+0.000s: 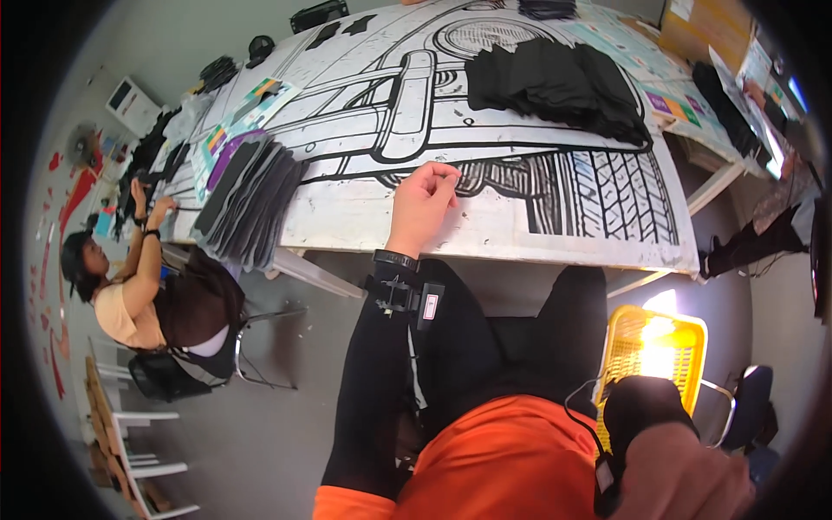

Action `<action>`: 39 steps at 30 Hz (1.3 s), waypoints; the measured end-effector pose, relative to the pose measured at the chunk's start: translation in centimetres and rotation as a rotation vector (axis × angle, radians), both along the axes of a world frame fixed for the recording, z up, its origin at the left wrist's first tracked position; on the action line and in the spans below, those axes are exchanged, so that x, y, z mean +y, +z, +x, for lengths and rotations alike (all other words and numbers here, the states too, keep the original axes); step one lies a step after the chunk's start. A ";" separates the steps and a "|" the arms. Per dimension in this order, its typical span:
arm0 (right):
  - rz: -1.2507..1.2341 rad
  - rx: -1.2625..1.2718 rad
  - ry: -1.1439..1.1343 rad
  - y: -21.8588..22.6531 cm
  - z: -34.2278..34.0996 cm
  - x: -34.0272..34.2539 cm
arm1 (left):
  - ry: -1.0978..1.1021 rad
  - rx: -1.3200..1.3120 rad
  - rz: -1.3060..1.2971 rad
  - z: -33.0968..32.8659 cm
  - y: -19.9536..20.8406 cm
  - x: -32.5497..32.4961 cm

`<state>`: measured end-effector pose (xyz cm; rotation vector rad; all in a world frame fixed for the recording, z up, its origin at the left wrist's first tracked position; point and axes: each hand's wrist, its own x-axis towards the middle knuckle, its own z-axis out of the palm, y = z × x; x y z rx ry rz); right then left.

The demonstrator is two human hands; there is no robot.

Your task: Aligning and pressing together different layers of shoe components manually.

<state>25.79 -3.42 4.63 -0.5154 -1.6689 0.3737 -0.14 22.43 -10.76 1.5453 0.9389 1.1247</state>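
A grey floor (286,442) and pale walls (186,35) surround a long table (347,227), its white cover printed with a big black line drawing of a car, the tyre and headlight showing at the right. On it, a thick black pile of cloth (555,87) lies toward the far right, and a grey pile of cloth (247,204) fans out at the near left edge, partly hanging over it. These piles are the things nearest the work: the left hand (425,204) is over the near part of the table between them, touching neither, with its fingers curled in and the tips meeting the thumb; nothing shows between them, though a very thin bit could be hidden. The right hand (689,472) is low at the right, blurred and close to the camera, beside a dark shape (646,407) in front of a yellow basket (614,355); I cannot tell whether it grips that shape, or whether the shape is a sleeve. As for progress, the cloth seems already gathered into stacks, which looks like the finished part; how many pieces remain to be handled cannot be judged, since the basket's inside is lost in glare and behind the dark shape. At the left, a co-worker (143,295) sits by the table with both hands raised.
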 end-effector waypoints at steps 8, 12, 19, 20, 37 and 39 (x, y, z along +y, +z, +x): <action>-0.367 0.157 -0.425 -0.6 2.9 5.1 | 0.051 0.047 0.022 -2.0 0.6 -0.5; -0.680 0.141 -0.500 -10.0 9.5 10.3 | 0.024 0.005 -0.023 -0.5 -0.6 0.3; -0.775 0.185 -0.469 -13.8 10.1 12.3 | 0.013 -0.042 -0.022 -0.8 -0.3 0.1; -0.763 0.264 -0.450 -14.1 10.3 12.5 | 0.022 -0.040 -0.030 -0.9 -0.5 0.2; -0.808 0.330 -0.512 -13.6 10.1 11.8 | 0.016 -0.024 0.038 -0.8 -0.6 -0.1; -0.821 0.296 -0.538 -13.5 9.9 11.8 | 0.020 -0.023 0.033 -0.9 -0.6 -0.1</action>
